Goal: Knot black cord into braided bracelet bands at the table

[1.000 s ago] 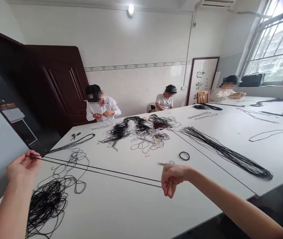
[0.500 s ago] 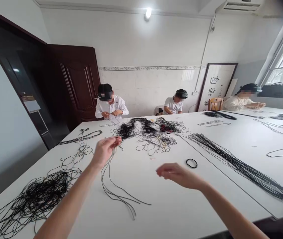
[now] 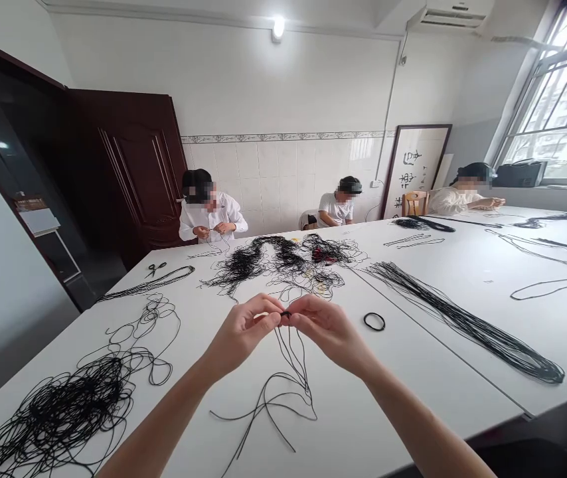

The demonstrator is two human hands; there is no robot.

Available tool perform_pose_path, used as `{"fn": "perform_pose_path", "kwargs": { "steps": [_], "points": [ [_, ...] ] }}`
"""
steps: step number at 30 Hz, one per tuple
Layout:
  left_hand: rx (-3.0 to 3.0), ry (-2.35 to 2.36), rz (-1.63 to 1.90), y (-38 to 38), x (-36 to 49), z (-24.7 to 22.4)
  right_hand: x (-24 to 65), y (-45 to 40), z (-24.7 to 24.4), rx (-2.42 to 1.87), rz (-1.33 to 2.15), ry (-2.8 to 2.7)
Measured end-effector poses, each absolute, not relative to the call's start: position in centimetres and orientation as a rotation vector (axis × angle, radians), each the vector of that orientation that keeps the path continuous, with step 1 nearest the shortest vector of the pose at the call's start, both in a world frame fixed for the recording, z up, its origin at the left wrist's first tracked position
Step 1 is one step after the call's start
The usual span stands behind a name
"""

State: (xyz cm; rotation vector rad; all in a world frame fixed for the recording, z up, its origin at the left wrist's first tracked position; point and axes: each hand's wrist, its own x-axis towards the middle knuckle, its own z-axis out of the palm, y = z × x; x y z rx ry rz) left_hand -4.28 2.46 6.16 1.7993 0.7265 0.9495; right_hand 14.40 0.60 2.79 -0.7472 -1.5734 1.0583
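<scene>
Both my hands meet above the middle of the table. My left hand (image 3: 249,326) and my right hand (image 3: 327,326) each pinch a short dark piece of black cord (image 3: 291,358) between thumb and fingers. Several thin strands hang from the pinched part, and their loose ends lie spread on the white tabletop below. Whether the pinched part is a knot or a small loop I cannot make out. Beyond my fingertips lies a tangled heap of black cord (image 3: 243,262). A small black cord ring (image 3: 374,322) rests to the right of my right hand.
A large loose pile of black cord (image 3: 72,405) lies at the left. A long straight bundle of cords (image 3: 463,322) stretches across the right side. Small scissors (image 3: 155,269) lie at the far left. Several people sit along the table's far side, one in a white shirt (image 3: 214,216).
My right hand has come in to meet my left hand, and both now grip the cord. My left hand has moved right with it. The view has shifted slightly to the right.
</scene>
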Motion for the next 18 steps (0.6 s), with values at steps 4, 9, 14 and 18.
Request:
{"fn": "perform_pose_path", "kwargs": {
  "steps": [4, 9, 14, 18],
  "points": [
    [1.762, 0.660, 0.904, 2.4, -4.4, 6.0, 14.2, 0.8, 3.2, -0.674, 1.211, -1.522],
    [1.718, 0.623, 0.851, 2.5, -4.6, 5.7, 14.3, 0.8, 3.6, -0.640, 1.373, -1.501],
    [1.737, 0.707, 0.835, 2.2, -4.9, 5.7, 14.6, 0.8, 3.6, -0.691, 1.401, -1.510],
    [1.773, 0.729, 0.781, 1.5, -5.1, 6.0, 14.9, 0.2, 4.0, -0.749, 1.350, -1.542]
  ]
}}
